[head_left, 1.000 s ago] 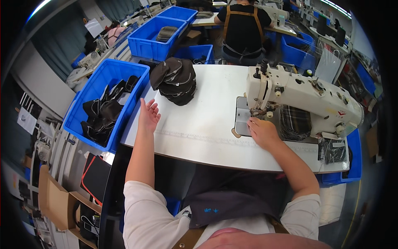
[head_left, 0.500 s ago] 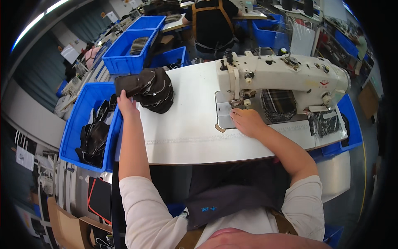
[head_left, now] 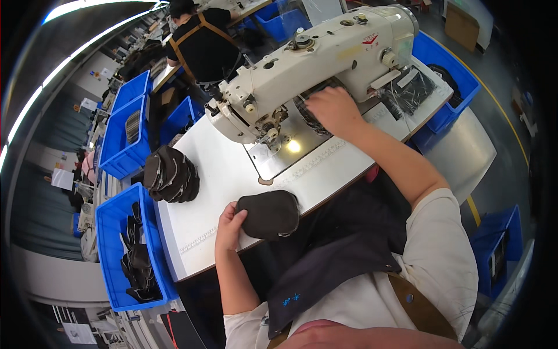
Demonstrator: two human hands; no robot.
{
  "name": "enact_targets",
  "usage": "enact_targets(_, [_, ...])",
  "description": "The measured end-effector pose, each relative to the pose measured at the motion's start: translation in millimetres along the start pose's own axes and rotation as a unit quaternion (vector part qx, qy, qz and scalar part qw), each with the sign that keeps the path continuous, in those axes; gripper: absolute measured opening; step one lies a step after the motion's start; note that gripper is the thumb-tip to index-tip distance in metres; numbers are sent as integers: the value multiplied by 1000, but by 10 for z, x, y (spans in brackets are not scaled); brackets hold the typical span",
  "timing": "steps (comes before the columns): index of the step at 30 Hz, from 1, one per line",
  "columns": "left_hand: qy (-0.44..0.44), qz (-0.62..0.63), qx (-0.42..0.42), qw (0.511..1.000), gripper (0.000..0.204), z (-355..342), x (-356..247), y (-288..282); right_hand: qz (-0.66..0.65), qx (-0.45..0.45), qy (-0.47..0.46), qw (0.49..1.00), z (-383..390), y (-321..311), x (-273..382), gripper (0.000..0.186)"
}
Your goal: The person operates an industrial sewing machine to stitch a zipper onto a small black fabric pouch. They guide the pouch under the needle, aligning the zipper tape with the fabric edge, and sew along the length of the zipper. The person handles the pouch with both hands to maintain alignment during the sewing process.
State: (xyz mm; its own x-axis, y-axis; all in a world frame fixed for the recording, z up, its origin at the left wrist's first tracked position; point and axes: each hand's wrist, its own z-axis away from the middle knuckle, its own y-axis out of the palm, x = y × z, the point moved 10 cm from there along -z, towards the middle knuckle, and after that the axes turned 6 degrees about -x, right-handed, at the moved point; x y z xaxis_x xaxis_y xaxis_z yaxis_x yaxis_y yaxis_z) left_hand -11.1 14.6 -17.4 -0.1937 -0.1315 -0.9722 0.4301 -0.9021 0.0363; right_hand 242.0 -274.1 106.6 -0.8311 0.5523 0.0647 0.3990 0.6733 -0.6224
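Note:
My left hand (head_left: 229, 228) pinches the left edge of a dark brown rounded fabric piece (head_left: 268, 215), thumb on top, at the table's front edge. My right hand (head_left: 337, 113) reaches beneath the arm of the white sewing machine (head_left: 319, 52). Its bent fingers lie on a stack of dark striped fabric pieces (head_left: 314, 119); whatever the fingertips hold is hidden. The lit needle area and metal plate (head_left: 273, 166) lie between my hands. At the table's left side stands a pile of dark brown fabric pieces (head_left: 171, 174).
Left of the white table (head_left: 212, 174), a blue bin (head_left: 104, 244) holds dark pieces. More blue bins (head_left: 119, 154) stand beyond it. A plastic-wrapped dark packet (head_left: 410, 90) lies on the table's right end, beside another blue bin (head_left: 465, 96). Ahead, a person (head_left: 206, 46) sits with their back to me.
My left hand has left the pile and come nearer me with a brown piece. My right hand has moved from the needle area to the striped stack. The view has turned right.

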Motion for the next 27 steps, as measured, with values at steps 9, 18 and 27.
enact_targets(9, [58,-15,-47,997,31,-39,-128,359,56,231,94,967,-81,545,-526,17])
enact_targets(18, [134,-62,-101,984,30,-42,-88,144,-162,67,242,954,16,138,-677,10])
enact_targets(27, [112,12,-81,990,45,-23,-124,142,-157,142,-14,977,876,199,1184,31])
